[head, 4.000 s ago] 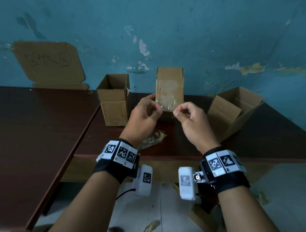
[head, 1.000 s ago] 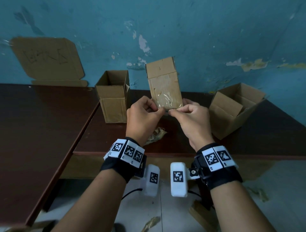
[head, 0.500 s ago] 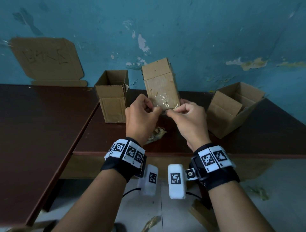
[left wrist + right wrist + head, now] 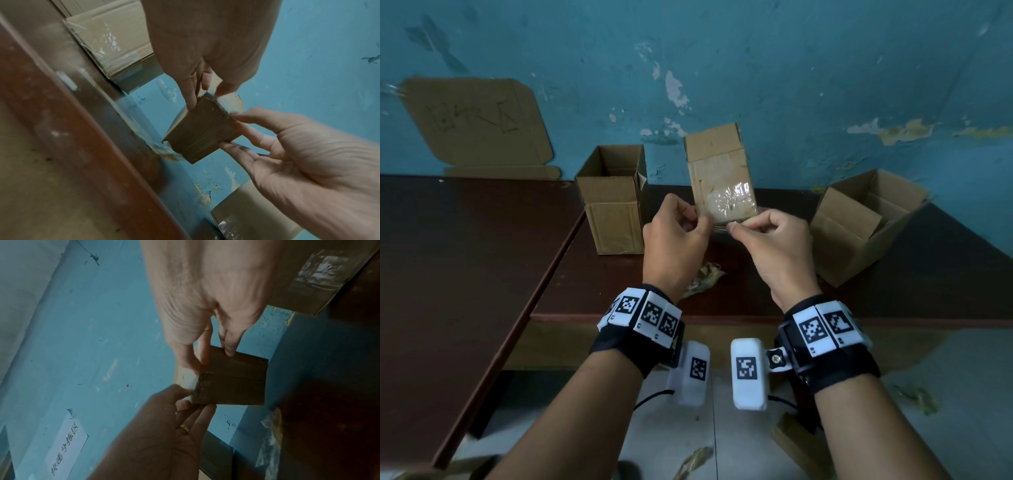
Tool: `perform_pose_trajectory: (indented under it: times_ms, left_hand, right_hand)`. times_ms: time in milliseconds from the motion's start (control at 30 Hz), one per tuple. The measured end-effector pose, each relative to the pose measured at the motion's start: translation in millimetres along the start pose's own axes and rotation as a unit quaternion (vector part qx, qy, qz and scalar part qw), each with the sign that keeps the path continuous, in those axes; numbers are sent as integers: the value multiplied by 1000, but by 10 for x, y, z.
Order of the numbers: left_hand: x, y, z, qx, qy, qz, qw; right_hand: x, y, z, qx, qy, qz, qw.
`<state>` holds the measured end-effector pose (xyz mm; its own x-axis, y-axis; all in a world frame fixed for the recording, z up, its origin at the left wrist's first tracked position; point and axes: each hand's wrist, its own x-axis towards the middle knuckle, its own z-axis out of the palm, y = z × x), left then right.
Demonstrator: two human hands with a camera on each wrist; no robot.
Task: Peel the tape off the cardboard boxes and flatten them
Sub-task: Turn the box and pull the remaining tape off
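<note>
Both hands hold the small box up off the desk, at 12 o'clock from the wrists, tilted slightly left, its taped face toward the camera. Clear tape covers the lower half of that face.

Left hand: fingers curled, thumb and forefinger pinching at the box's lower-left corner. Can't tell from the head view whether it has tape or cardboard. The left wrist view shows the box bottom with fingertips on its edges.

Right hand: curled, thumb and forefinger pinching at the lower-right edge, other fingers under the bottom, as the right wrist view shows.

Open tall box stands on the desk at 10 o'clock from the hands. Open wide box sits at 3 o'clock, tipped toward the camera. Crumpled tape scrap lies on the desk below the hands, at 6 o'clock. A flattened cardboard sheet with handwriting leans on the blue wall at 10 o'clock, far left.
</note>
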<state>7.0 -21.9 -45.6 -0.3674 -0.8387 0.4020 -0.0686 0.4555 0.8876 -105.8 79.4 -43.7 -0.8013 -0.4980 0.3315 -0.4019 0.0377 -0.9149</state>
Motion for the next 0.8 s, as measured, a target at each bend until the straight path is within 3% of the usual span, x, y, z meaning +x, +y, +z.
perform_pose_trajectory:
  times_ms: [167,267,400,800]
  left_hand:
    - [7,-4,-12,13,13,21,1000]
    - [19,11,-31,-20,39,26,999]
    - [78,-14,-49,-64,54,44,996]
    - [-19,58,20,-168,-46,72,982]
  right_hand:
    - [-39,-64,11,-12,-9,7,1000]
    - [-67,-107,-5,4,-29,55,998]
    - [-79,-140,78,104,-65,129,984]
    - [-46,-184,163,224,42,249,941]
